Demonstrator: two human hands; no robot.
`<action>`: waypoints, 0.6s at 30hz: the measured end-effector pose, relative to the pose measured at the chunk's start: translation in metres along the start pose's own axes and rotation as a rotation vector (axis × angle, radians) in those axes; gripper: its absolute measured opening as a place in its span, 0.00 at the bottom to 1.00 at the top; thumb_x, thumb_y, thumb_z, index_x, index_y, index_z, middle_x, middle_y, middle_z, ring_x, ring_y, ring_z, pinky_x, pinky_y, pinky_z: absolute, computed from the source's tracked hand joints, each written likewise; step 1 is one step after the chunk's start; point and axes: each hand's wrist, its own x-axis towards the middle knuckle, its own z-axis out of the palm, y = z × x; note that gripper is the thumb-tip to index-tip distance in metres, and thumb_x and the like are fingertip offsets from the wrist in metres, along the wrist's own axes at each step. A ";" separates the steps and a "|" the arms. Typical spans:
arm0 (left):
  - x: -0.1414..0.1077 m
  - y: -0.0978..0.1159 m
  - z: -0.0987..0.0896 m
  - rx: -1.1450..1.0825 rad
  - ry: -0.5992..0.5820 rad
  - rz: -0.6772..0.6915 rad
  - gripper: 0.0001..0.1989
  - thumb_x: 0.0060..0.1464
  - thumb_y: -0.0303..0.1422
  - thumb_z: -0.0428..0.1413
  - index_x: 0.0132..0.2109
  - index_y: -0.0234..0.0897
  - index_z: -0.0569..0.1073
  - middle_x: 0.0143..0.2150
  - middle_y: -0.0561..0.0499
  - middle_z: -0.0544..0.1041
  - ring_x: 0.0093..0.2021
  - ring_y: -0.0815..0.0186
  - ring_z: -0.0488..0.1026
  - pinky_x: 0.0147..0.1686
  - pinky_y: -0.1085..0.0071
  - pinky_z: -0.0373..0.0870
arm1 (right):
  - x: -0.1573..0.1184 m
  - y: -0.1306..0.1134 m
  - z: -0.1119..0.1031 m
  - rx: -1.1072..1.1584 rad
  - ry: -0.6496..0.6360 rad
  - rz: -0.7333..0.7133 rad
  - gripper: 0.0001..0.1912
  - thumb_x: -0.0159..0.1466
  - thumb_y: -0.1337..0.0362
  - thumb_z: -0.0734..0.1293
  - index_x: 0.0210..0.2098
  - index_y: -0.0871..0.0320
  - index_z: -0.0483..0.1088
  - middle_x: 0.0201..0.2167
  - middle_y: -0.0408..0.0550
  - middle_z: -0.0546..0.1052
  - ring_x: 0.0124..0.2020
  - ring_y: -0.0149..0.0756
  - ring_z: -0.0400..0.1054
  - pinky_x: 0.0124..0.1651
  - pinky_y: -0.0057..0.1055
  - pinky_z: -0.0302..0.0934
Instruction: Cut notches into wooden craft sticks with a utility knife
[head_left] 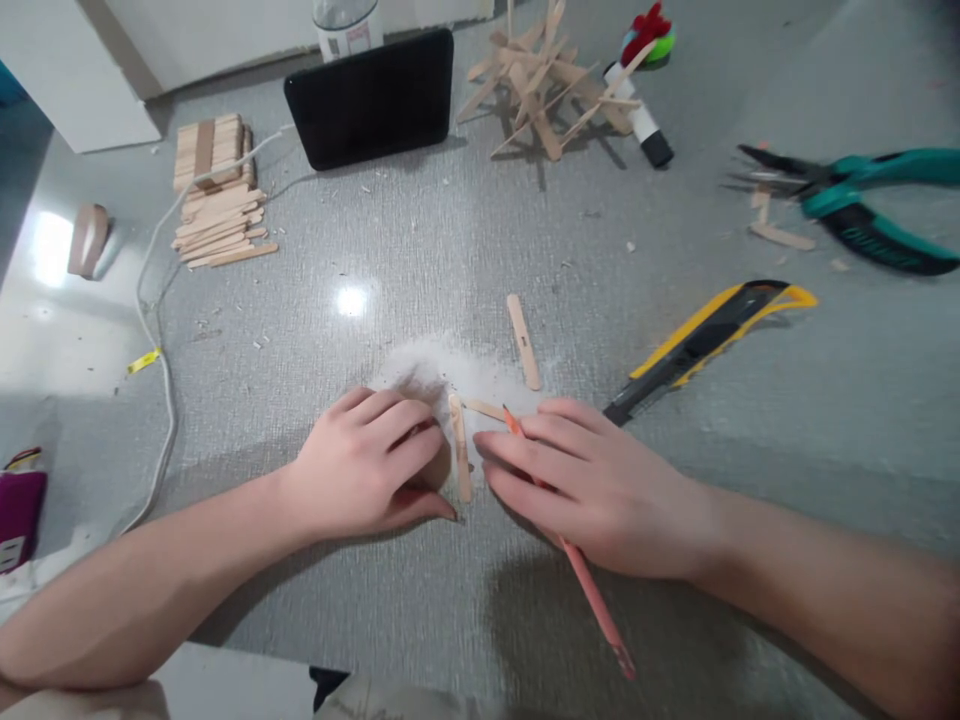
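Note:
My right hand (592,485) holds an orange-red pencil (592,590) under its fingers, the point toward the middle of the table and the eraser toward me. Two short wooden craft stick pieces lie between my hands: an upright one (461,450) beside my left fingers and a slanted one (484,409) by the pencil point. My left hand (371,455) rests on the table, fingers loosely curled and thumb apart from them; its palm side is hidden. Beyond my right hand lies another craft stick (523,342) with a small dark mark. White powder (442,360) is spread around the pieces.
A yellow-black utility knife (705,345) lies right of centre, pliers (847,200) farther right. At the back stand a dark-screened device (371,100) and a heap of craft sticks (540,85) near a marker (641,115). Stacked craft sticks (217,225) and a white cable (169,400) are left.

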 end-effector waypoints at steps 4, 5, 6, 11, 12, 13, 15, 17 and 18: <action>-0.002 -0.004 0.004 -0.091 -0.012 -0.028 0.28 0.52 0.59 0.58 0.41 0.36 0.74 0.38 0.50 0.77 0.37 0.63 0.72 0.36 0.65 0.66 | -0.002 0.000 0.000 0.009 0.032 0.060 0.08 0.67 0.74 0.62 0.40 0.66 0.74 0.40 0.54 0.79 0.37 0.39 0.63 0.41 0.38 0.60; -0.002 -0.005 0.005 -0.118 -0.020 -0.040 0.29 0.51 0.59 0.58 0.42 0.36 0.73 0.38 0.51 0.76 0.36 0.64 0.71 0.36 0.65 0.66 | -0.003 0.000 0.000 0.024 0.022 0.054 0.08 0.66 0.74 0.63 0.41 0.66 0.74 0.40 0.54 0.78 0.37 0.39 0.63 0.41 0.38 0.60; -0.002 -0.006 0.005 -0.147 -0.033 -0.053 0.29 0.50 0.59 0.58 0.42 0.37 0.73 0.37 0.52 0.76 0.36 0.64 0.71 0.37 0.66 0.65 | -0.003 0.000 0.001 0.040 0.008 0.039 0.08 0.67 0.73 0.63 0.41 0.65 0.74 0.40 0.54 0.78 0.38 0.39 0.63 0.41 0.39 0.60; -0.001 0.001 -0.001 -0.235 -0.123 -0.236 0.20 0.54 0.47 0.64 0.44 0.37 0.73 0.37 0.52 0.74 0.39 0.62 0.70 0.41 0.63 0.66 | -0.001 -0.001 0.004 0.098 -0.055 -0.055 0.07 0.68 0.73 0.63 0.40 0.63 0.74 0.42 0.53 0.78 0.39 0.37 0.65 0.41 0.37 0.60; 0.000 0.004 -0.003 -0.225 -0.141 -0.276 0.17 0.56 0.43 0.64 0.44 0.36 0.72 0.38 0.51 0.73 0.40 0.61 0.70 0.42 0.62 0.67 | -0.001 -0.001 0.004 0.104 -0.065 -0.061 0.08 0.68 0.72 0.62 0.41 0.62 0.74 0.43 0.53 0.78 0.39 0.37 0.66 0.41 0.37 0.60; 0.000 0.007 -0.004 -0.205 -0.154 -0.309 0.16 0.56 0.41 0.63 0.44 0.35 0.72 0.39 0.49 0.73 0.41 0.60 0.69 0.43 0.61 0.67 | 0.000 -0.001 0.004 0.108 -0.071 -0.063 0.08 0.68 0.72 0.62 0.41 0.62 0.74 0.43 0.54 0.78 0.40 0.38 0.66 0.41 0.37 0.60; 0.000 0.013 -0.007 -0.158 -0.162 -0.335 0.23 0.53 0.48 0.64 0.45 0.33 0.72 0.42 0.46 0.71 0.43 0.57 0.67 0.44 0.57 0.68 | 0.000 -0.002 0.005 0.113 -0.069 -0.059 0.09 0.68 0.72 0.61 0.41 0.63 0.74 0.44 0.54 0.78 0.40 0.39 0.67 0.41 0.38 0.60; 0.000 0.017 -0.009 -0.112 -0.176 -0.336 0.33 0.44 0.56 0.66 0.46 0.32 0.72 0.45 0.43 0.70 0.45 0.53 0.66 0.44 0.54 0.69 | 0.000 -0.002 0.004 0.119 -0.065 -0.051 0.09 0.68 0.72 0.61 0.41 0.63 0.74 0.43 0.55 0.78 0.40 0.40 0.68 0.40 0.38 0.60; -0.001 0.018 -0.010 -0.094 -0.182 -0.333 0.36 0.41 0.56 0.67 0.47 0.32 0.71 0.47 0.42 0.69 0.46 0.52 0.66 0.45 0.52 0.69 | 0.000 -0.002 0.004 0.119 -0.062 -0.050 0.09 0.69 0.72 0.61 0.41 0.63 0.74 0.43 0.55 0.78 0.40 0.41 0.68 0.40 0.38 0.61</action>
